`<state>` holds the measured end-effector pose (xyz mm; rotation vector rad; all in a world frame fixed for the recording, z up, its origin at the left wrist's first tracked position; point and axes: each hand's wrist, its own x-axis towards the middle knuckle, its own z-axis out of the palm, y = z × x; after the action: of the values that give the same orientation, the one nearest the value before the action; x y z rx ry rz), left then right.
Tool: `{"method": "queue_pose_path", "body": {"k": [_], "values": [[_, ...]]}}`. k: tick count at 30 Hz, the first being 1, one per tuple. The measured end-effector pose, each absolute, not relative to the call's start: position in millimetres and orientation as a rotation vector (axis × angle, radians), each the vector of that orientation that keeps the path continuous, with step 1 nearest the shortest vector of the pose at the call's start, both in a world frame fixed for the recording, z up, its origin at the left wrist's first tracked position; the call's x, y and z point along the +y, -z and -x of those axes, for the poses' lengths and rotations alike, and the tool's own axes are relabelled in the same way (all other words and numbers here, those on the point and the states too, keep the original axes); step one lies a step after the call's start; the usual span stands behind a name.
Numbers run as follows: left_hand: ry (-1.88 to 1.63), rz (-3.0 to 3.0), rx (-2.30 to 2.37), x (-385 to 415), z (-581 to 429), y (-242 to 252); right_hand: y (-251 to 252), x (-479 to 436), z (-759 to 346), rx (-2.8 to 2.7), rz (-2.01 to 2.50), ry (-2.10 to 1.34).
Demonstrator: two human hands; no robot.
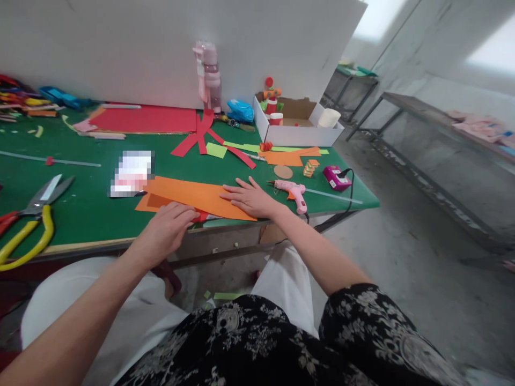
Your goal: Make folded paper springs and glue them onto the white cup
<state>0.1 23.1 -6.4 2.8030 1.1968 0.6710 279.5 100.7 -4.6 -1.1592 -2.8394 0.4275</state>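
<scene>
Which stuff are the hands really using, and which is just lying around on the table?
In use: left hand and right hand, both resting on the orange paper.
Lying about: glue gun, scissors, pink bottle, white box, red paper.

Orange paper [201, 195], green table [100, 214], pink glue gun [293, 191], yellow-handled scissors [28, 225].

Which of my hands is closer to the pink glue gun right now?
Right. The right hand lies flat on the orange paper, just left of the pink glue gun; the left hand rests farther left, at the paper's near edge.
</scene>
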Motion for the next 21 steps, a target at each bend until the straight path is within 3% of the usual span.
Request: {"method": "queue_pose_path", "body": {"k": [21], "values": [[-0.559,-2.782,1.234,25.8,-13.6,3.5,6.8,106.2,-265.6,-2.833,1.167,-0.403]]}}
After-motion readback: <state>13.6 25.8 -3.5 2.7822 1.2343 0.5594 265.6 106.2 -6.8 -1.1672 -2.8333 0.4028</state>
